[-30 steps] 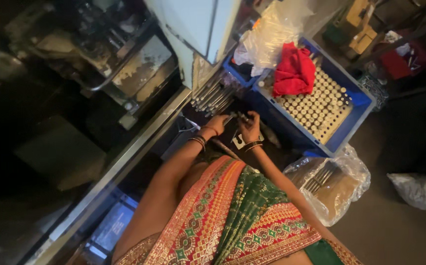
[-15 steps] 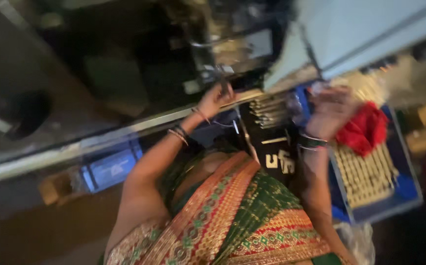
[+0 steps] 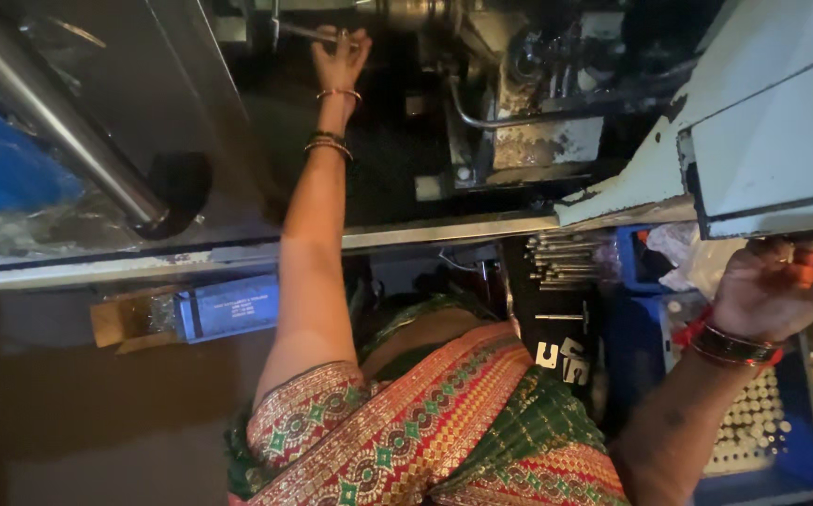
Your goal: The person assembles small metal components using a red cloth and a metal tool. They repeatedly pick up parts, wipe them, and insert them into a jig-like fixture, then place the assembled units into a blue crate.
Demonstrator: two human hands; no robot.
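Note:
My left hand [image 3: 336, 58] is stretched far up into the dark inside of a machine [image 3: 519, 103]. Its fingers are closed on a thin metal rod [image 3: 299, 31] that points left. Bangles sit on that wrist. At the right, my right hand [image 3: 770, 286] is curled just under the lower edge of a pale machine panel [image 3: 772, 159]. Something small and orange-red shows at its fingertips. I cannot tell whether this hand grips the panel or a small part. It hovers over a blue tray [image 3: 805, 468] filled with several small round metal pieces.
A thick steel bar [image 3: 60, 122] runs diagonally at the upper left, above a blue sheet. A metal ledge [image 3: 425, 234] crosses the middle. Loose metal pins [image 3: 561, 262] lie in a dark bin below it. A blue box [image 3: 229, 305] sits under the ledge.
My left hand has reached from the ledge deep into the machine. My right hand has lifted from the tray to the panel's lower edge. The view has swung left.

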